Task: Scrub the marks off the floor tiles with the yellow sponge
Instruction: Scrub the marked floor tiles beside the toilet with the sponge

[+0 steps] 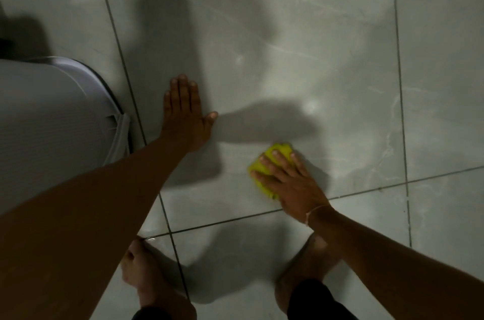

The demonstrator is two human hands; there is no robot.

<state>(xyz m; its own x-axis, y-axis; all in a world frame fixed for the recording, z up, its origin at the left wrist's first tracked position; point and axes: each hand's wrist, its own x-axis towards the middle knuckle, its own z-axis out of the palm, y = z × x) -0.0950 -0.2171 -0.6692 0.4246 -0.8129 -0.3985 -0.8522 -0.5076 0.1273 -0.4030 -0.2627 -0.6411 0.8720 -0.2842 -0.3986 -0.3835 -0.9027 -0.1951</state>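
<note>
- Head view: you crouch over pale grey floor tiles [301,63], your right hand [290,183] pressed flat on the yellow sponge [264,167], fingers spread across its top and the thumb along its near-left edge.
- The sponge lies on the large centre tile, at about 5 o'clock from the tile's middle, just beyond the dark grout line [366,190] that runs under your right wrist.
- A thin pale string bracelet [315,211] circles that wrist.
- Your left hand [184,115] is planted palm-down on the same tile at 9 o'clock from the sponge and well apart from it, four fingers held together pointing to 12 o'clock, the thumb splayed toward 3 o'clock; it grips nothing.
- A white ribbed bin-like container [47,120] stands at 9 o'clock of your left hand, just across another grout line.
- Your bare left foot [141,275] and right foot [306,267] sit at 6 o'clock, beneath your forearms.
- Soft shadows of arms and hands fall across the glossy tile; pale streaks show in its surface, though you cannot tell marks from marbling.
</note>
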